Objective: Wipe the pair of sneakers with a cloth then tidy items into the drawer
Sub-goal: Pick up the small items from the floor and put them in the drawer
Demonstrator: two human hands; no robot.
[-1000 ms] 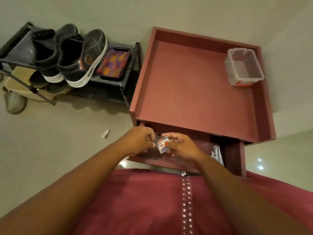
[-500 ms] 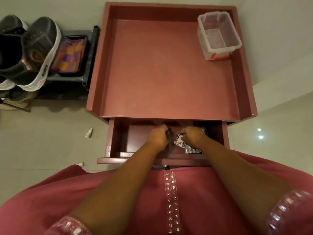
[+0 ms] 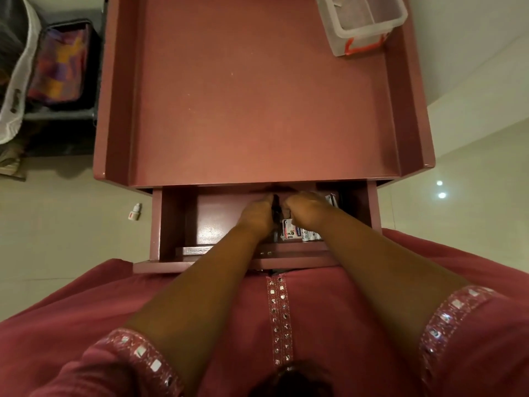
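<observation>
A pale tiled floor point(image 3: 57, 230) fills the sides of the frame, and a dark red cabinet point(image 3: 257, 96) with a raised rim stands in the middle, seen from above.

Low in the centre, its drawer point(image 3: 177, 219) is pulled open toward the person. Both hands reach into it side by side. The left hand point(image 3: 256, 214) lies knuckles up with the fingers curled down, touching a thin dark object point(image 3: 275, 209) that stands between the two hands; whether it grips that object cannot be told. The right hand point(image 3: 307, 209) is also knuckles up, fingers bent downward over the small packets point(image 3: 294, 233) in the right part of the drawer, and its hold, if any, is hidden. The packets are white with printed labels and lie against the drawer's near wall. The left part of the drawer shows bare glossy bottom.

On the cabinet top, at the upper right, stands a clear plastic box point(image 3: 360, 24) with an orange clasp. On the floor left of the drawer lies a small white bottle point(image 3: 135, 212). At the upper left edge a sneaker point(image 3: 15, 81) with a white sole sits on a dark rack point(image 3: 63, 121), just beside a colourful patterned cloth point(image 3: 60, 61).
</observation>
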